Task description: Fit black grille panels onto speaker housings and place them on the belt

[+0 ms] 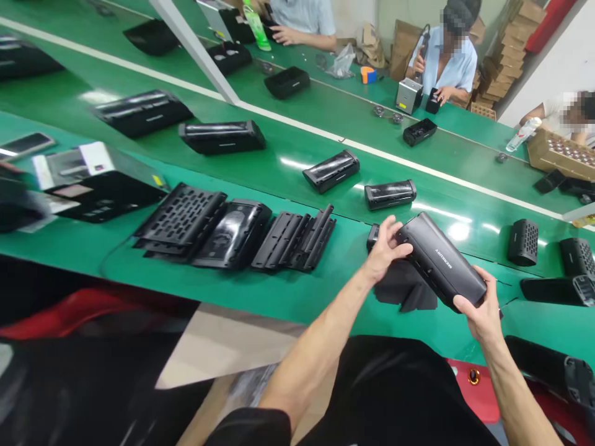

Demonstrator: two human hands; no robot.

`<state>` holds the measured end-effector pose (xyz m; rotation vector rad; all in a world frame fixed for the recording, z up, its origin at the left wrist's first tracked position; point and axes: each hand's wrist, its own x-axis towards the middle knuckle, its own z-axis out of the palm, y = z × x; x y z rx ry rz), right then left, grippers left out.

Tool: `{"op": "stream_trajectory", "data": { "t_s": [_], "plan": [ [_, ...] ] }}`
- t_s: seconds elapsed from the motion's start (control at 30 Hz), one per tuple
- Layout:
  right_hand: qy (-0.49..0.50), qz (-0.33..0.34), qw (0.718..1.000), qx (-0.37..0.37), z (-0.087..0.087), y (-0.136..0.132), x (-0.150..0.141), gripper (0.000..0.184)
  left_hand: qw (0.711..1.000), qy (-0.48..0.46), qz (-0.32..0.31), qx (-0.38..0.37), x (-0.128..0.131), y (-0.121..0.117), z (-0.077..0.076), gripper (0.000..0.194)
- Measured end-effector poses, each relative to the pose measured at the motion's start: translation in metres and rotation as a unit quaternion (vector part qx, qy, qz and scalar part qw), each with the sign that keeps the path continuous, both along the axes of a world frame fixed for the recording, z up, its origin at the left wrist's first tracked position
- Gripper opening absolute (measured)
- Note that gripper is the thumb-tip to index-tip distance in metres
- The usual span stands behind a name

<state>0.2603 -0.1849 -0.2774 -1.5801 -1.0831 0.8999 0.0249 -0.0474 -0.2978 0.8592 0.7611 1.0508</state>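
Observation:
A black speaker housing (pixel 439 260) with white lettering on its side is held tilted above the green workbench. My left hand (pixel 385 248) grips its upper left end, thumb on the near side. Closed around the lower right end is my right hand (pixel 481 306). Beneath the housing lie some flat black pieces (pixel 404 288), partly hidden. To the left, on the bench, are a stack of perforated black grilles (pixel 181 214), a glossy-faced black housing (pixel 235 232) and several narrow black strips (pixel 295 241).
Several black housings (pixel 389 194) rest along the green conveyor (pixel 279 167). More housings (pixel 524 241) stand at the right. A box-shaped device (pixel 102 179) sits at the left. A slanted white post (pixel 198 52) rises beyond. Across the line, a co-worker (pixel 446 59) handles a tool.

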Motion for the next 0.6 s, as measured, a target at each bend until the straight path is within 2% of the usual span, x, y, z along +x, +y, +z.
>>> {"op": "stream_trajectory", "data": {
  "t_s": [0.07, 0.13, 0.17, 0.23, 0.37, 0.43, 0.53, 0.6],
  "plan": [
    [0.067, 0.016, 0.998, -0.014, 0.003, -0.007, 0.006, 0.091, 0.99, 0.074, -0.073, 0.091, -0.021, 0.018, 0.017, 0.107],
    [0.101, 0.021, 0.994, -0.023, 0.004, -0.012, 0.007, 0.091, 0.974, 0.108, -0.149, 0.135, -0.03, 0.028, 0.031, 0.107],
    [0.11, 0.019, 0.993, -0.026, 0.003, -0.012, 0.008, 0.091, 0.97, 0.113, -0.163, 0.14, -0.031, 0.029, 0.034, 0.104],
    [0.12, 0.018, 0.992, -0.033, 0.002, -0.009, 0.012, 0.091, 0.976, 0.106, -0.143, 0.126, -0.026, 0.026, 0.035, 0.1],
    [0.123, 0.063, 0.987, -0.078, 0.005, 0.001, 0.038, 0.09, 0.995, 0.064, -0.062, 0.051, -0.012, 0.002, 0.017, 0.09],
    [0.125, 0.068, 0.987, -0.074, 0.004, 0.002, 0.047, 0.095, 1.0, 0.016, -0.023, -0.004, -0.005, -0.013, 0.005, 0.089],
    [0.147, 0.022, 0.989, 0.001, -0.006, -0.002, 0.034, 0.111, 0.991, -0.096, 0.018, -0.091, 0.009, -0.039, -0.014, 0.083],
    [0.151, 0.019, 0.988, 0.024, -0.018, -0.004, 0.011, 0.117, 0.976, -0.161, 0.004, -0.15, 0.022, -0.057, -0.027, 0.072]
  ]
}}
